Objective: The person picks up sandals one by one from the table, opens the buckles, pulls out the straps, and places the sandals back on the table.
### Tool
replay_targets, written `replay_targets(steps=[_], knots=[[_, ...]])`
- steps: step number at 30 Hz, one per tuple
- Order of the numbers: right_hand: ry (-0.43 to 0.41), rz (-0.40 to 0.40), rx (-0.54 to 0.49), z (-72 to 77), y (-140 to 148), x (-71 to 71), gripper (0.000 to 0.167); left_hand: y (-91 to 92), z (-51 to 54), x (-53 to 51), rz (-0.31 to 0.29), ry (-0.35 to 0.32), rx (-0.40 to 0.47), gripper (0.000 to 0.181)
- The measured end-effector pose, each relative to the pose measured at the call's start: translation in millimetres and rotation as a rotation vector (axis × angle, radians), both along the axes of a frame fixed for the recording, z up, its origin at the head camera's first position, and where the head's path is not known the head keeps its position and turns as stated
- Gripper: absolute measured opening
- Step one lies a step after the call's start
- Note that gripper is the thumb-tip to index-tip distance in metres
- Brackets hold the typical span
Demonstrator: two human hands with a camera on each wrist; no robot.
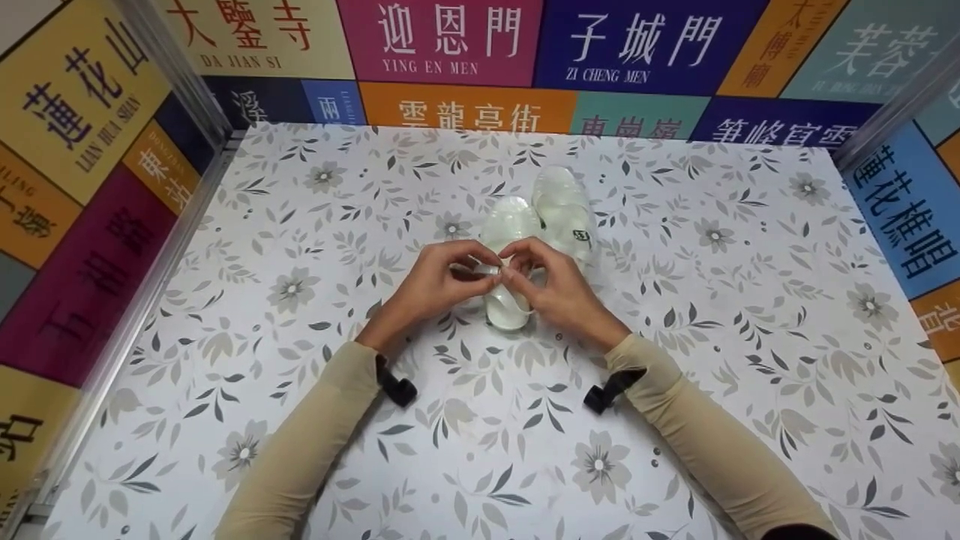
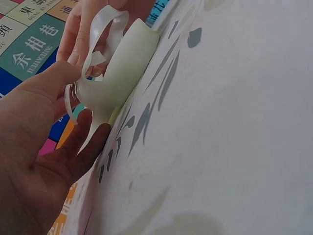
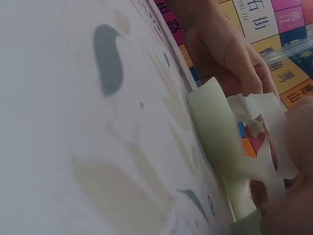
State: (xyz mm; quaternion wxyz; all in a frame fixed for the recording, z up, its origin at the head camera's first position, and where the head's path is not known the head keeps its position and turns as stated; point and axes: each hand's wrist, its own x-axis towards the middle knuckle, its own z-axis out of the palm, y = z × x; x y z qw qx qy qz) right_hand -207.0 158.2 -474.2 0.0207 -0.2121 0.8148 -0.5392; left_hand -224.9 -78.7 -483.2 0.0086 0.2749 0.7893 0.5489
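A pale green sandal (image 1: 511, 216) lies on the patterned table, its toe pointing away and its heel toward the person. Above its heel end, my left hand (image 1: 439, 283) and right hand (image 1: 561, 289) meet, fingertips together at the ankle strap (image 2: 110, 22). Thumb and forefinger of each hand pinch the strap, which stands up in a loop over the sole. A small shiny buckle (image 2: 74, 91) shows beside the left thumb in the left wrist view. The right fingertips are partly hidden. Just right of it rests the matching sandal (image 1: 559, 191), touched by neither hand.
The tabletop (image 1: 337, 420) carries a grey leaf and flower print. Coloured panels (image 1: 442, 41) with large lettering stand behind it and along both sides. A dark band with a small camera (image 1: 397, 388) sits on each wrist.
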Motion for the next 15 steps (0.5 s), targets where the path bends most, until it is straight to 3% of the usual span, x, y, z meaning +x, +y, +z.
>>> replay_targets(steps=[15], knots=[[-0.012, 0.032, 0.043, 2.6, 1.2, 0.3, 0.027, -2.2, -3.6, -2.3, 0.002, -0.02, 0.041, 0.017]])
